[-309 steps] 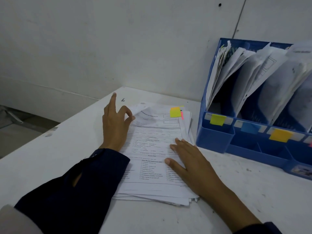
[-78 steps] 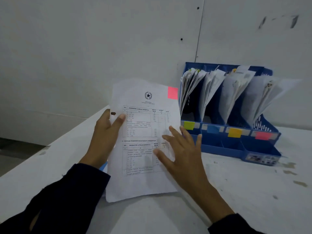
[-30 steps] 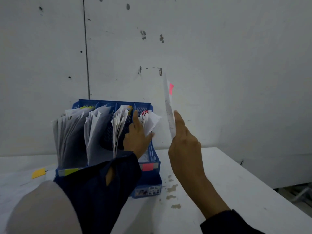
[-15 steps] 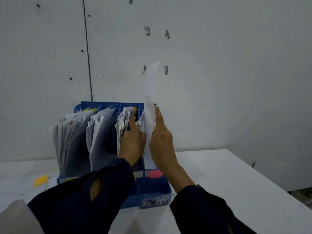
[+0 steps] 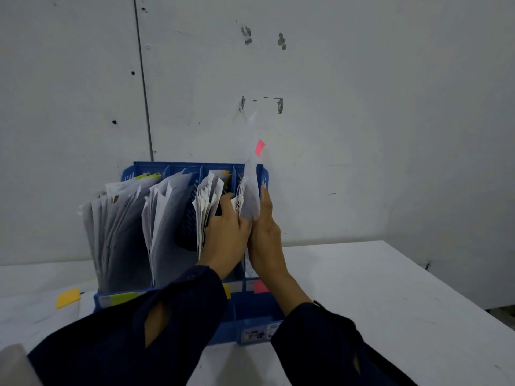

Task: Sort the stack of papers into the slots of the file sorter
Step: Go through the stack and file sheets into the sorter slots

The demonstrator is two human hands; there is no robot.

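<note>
A blue file sorter stands against the wall, its slots packed with upright papers. A sheet with a pink sticky tab stands on edge in the rightmost slot, which carries a pink label. My right hand holds this sheet from the right, fingers along its face. My left hand reaches into the same slot and grips the papers standing there, holding them to the left. The stack on the table is mostly out of view; a paper with a yellow tab shows at the far left.
The white table runs out to the right of the sorter, ending at an edge on the far right. The grey wall rises right behind the sorter. My dark sleeves cover the sorter's front tray.
The sheet with the pink tab has dropped lower into the rightmost slot, and my right hand has followed it down. My left hand stays in that slot holding the papers aside.
</note>
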